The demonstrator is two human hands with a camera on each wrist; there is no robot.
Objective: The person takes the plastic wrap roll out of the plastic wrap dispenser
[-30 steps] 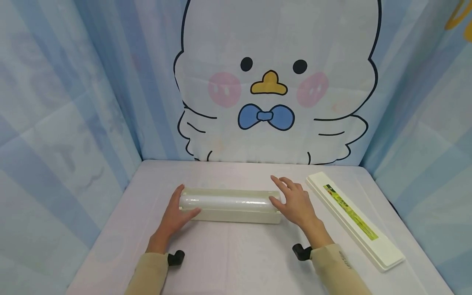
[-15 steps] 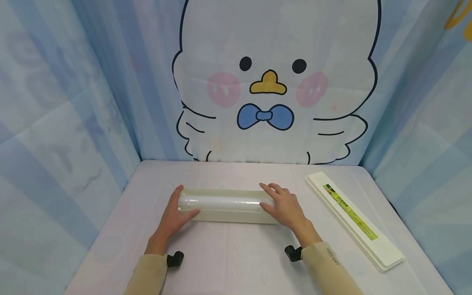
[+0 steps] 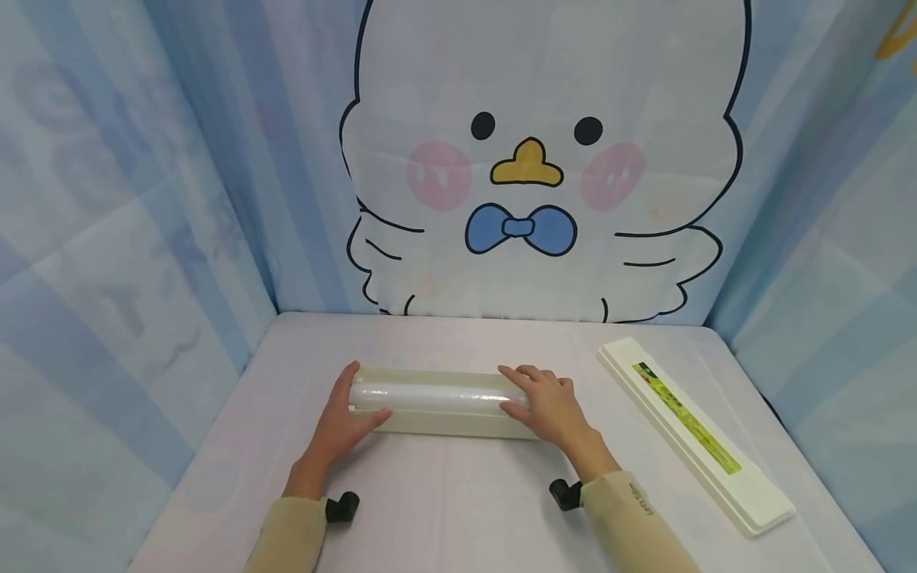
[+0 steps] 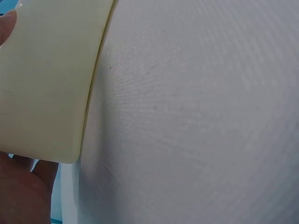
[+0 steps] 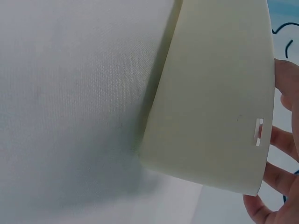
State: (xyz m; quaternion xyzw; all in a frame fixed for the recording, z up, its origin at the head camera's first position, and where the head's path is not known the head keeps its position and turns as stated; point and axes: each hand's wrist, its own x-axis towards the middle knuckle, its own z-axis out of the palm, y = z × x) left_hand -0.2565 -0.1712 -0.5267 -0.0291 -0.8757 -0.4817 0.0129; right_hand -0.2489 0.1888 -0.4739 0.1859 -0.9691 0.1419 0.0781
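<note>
Two hands hold a long cream tray (image 3: 444,424) in the head view, crosswise on the white table (image 3: 444,509), a glossy film roll (image 3: 437,395) lying inside. The left hand (image 3: 338,418) grips the left end, thumb over the front wall; the right hand (image 3: 548,404) spans the tray near its right end, thumb in front, fingers over the back. The tray looks light and stiff; the film seems slippery and easily creased, so the walls and ends should give the safer hold. A cream lid (image 3: 698,458) lies aslant to the right, well apart, limiting room that way; bare table runs toward the person, and a shallower strip runs back to the curtain (image 3: 315,263).

The left wrist view shows a smooth, round-cornered wall, the thumb at its upper edge, fingers past its end.

In the right wrist view, bent fingers reach beyond the wall, near a narrow slot (image 5: 258,122). Shadow edges its bottom; I cannot tell whether that end is lifted.
</note>
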